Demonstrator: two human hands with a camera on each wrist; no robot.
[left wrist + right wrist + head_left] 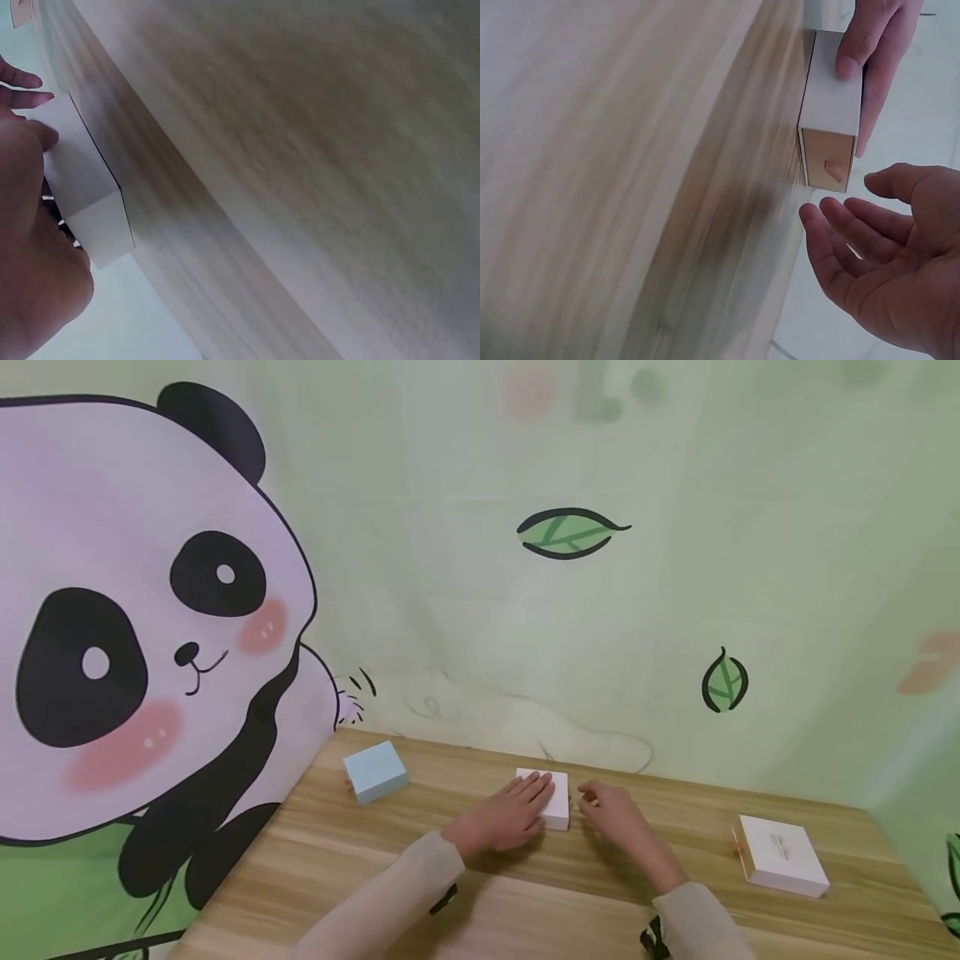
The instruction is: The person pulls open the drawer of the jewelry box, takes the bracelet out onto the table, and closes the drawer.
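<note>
In the head view a small white box [557, 802] lies near the table's back edge. My left hand [508, 818] rests across its top with straight fingers. The right wrist view shows the left thumb [850, 64] against the side of the box. The tan end face [821, 150] of the box has a small pull tab [834, 171] and faces my right hand [900, 255]. That hand is just off this end, touching nothing, its thumb and loosely bent fingers apart. Part of the box top is hidden beneath the left hand.
A light blue box [377, 772] sits at the back left of the wooden table [517, 910]. Toward the right lies a larger white box [783, 856] with small printing on its lid. Behind the table hangs a green backdrop [465, 610] with a panda and leaves.
</note>
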